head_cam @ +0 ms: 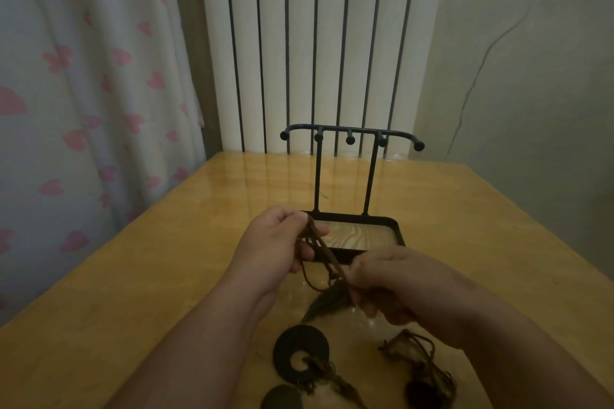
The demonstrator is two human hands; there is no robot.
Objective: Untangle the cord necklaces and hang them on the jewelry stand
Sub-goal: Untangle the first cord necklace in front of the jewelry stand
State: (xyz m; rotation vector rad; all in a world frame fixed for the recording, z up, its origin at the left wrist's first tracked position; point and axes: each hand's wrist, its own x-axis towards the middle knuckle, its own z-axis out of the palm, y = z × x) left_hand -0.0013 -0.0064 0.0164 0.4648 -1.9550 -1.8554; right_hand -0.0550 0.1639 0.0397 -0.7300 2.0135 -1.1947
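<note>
Brown, twisted strands of one cord necklace (325,254) ran taut on a slant between the two hands, apparently so that crossings could be seen and picked apart. The left hand (277,242), at ten o'clock of the span, pinched the upper end between thumb and curled fingers. The right hand (395,289), at four o'clock, gripped the lower end in curled fingers. A dark, feather-like pendant (324,307) hung beneath the span, just clear of the glossy yellow wooden table (159,276). At twelve o'clock from the hands stood the jewelry stand (332,128), thin black metal with ball-tipped pegs on a curved top bar, two upright posts and a shallow rimmed tray; every peg was bare, so hanging had not begun. At six o'clock lay a flat, matt black ring pendant (300,350) with knotted brown cord, and at five o'clock a second bundle (420,365) of rough cord, both judged to be awaiting their turn. A dark oval pendant (282,397) sat at the lower edge. A white ribbed radiator (299,43) rose behind the table.
</note>
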